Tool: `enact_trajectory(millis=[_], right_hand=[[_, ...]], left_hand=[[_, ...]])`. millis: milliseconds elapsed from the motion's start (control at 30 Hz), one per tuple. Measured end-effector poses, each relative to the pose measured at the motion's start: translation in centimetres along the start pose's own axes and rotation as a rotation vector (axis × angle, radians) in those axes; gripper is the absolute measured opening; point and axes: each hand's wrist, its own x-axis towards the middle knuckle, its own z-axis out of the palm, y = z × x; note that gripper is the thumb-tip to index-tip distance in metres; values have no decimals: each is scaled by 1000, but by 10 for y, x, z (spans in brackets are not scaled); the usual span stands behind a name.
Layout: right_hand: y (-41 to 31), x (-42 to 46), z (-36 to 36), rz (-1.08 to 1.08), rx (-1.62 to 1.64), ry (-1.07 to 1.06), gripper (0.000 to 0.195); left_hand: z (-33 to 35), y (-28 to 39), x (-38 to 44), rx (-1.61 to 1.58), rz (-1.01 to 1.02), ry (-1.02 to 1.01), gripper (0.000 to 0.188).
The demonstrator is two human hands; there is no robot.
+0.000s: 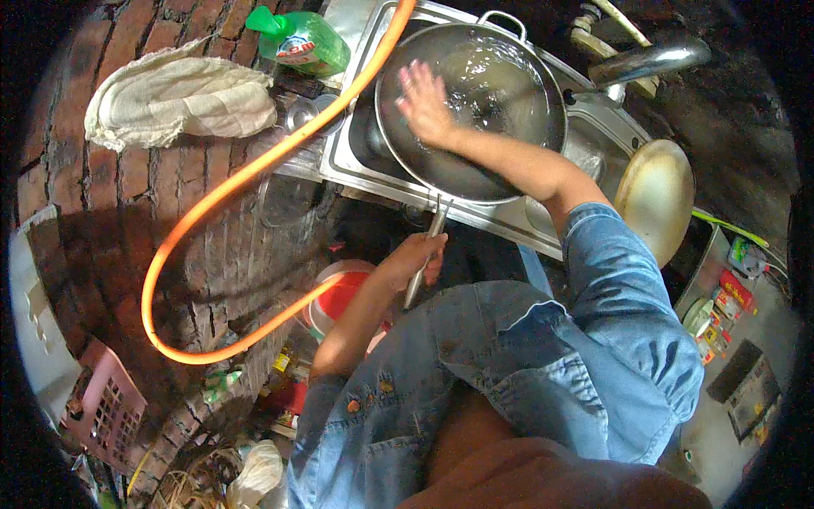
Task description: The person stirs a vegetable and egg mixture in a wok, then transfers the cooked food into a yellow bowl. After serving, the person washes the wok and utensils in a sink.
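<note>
My left hand (413,257) is closed around the long metal handle (416,283) of a large wok (407,153). The wok rests over the left basin of a stainless steel sink (381,188), its loop handle (509,22) on the far side. Glinting water (486,111) lies in the wok's bottom. Inside the wok, my right hand (425,105) is spread near the left wall with its back up, and nothing shows in it. Its palm is hidden, so I cannot tell how firmly it touches the metal.
An orange hose (184,235) loops across the left side and over the sink's edge. A green bottle (308,44) and a cream cloth (184,98) sit by the brick wall (143,44). A round pan lid (658,197) leans at the right, below the metal faucet (655,60).
</note>
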Motion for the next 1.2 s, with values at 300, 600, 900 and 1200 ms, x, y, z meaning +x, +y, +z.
enact_trajectory(millis=[300,600,900,1200], right_hand=[[53,-87,-67,214,-372,-582,70],[58,22,-28,-146,-425,-60,57],[29,-102,-83,134,-188,-771,68],[72,63,-41,-213,-391,22,57]], left_hand=[[0,2,-1,63,162,-59,30],[-10,-4,3,54,103,-9,31],[-7,-8,9,-12,97,-41,29],[-2,-4,6,90,28,64,32]])
